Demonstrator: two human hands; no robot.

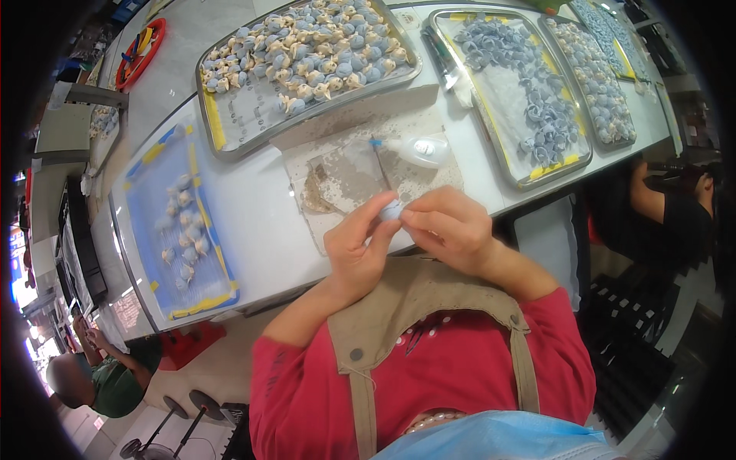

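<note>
A small light blue-grey piece is pinched between the fingertips of both my hands, over the near edge of a stained cardboard sheet. My left hand grips it from the left with thumb and forefinger, and my right hand from the right. The fingers cover much of its shape. Just beyond them a translucent white squeeze bottle with a blue tip lies on its side on the cardboard. A thin dark rod rests close to the bottle's tip.
A metal tray of blue-and-cream figures stands beyond the cardboard. Left is a blue tray with several figures. At right, one tray holds curved blue-grey pieces, another more figures. A red basket sits far left. Other people sit at both sides.
</note>
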